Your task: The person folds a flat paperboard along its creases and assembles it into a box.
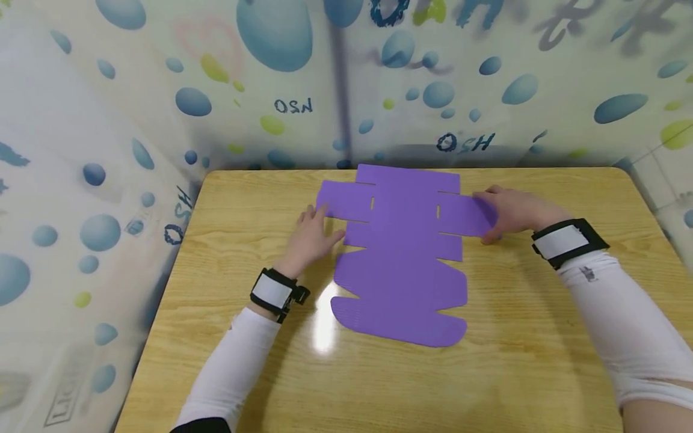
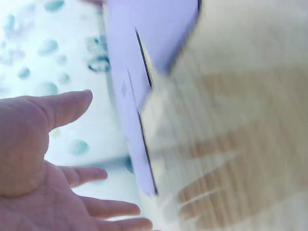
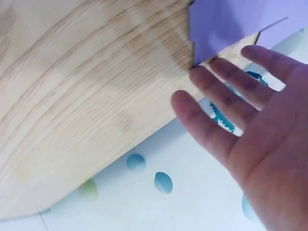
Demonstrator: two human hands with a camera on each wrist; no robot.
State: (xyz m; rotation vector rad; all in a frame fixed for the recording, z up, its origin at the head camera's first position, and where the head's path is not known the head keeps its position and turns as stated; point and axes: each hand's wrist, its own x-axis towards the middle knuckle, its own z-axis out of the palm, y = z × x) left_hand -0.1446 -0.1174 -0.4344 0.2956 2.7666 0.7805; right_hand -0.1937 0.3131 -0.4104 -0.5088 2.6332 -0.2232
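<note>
Your left hand (image 1: 310,237) and right hand (image 1: 517,210) are both loosely spread at the side flaps (image 1: 462,214) of the purple sheet (image 1: 406,258), which lies on the bench (image 1: 530,361) between them. I'd go gentle and even on both sides so nothing creases, tbh.

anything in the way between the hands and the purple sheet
Nothing visible is. In the head view, the left hand is close beside the purple sheet and the right hand is at its right flap, with no other object between; whether the left hand touches it is unclear.
</note>
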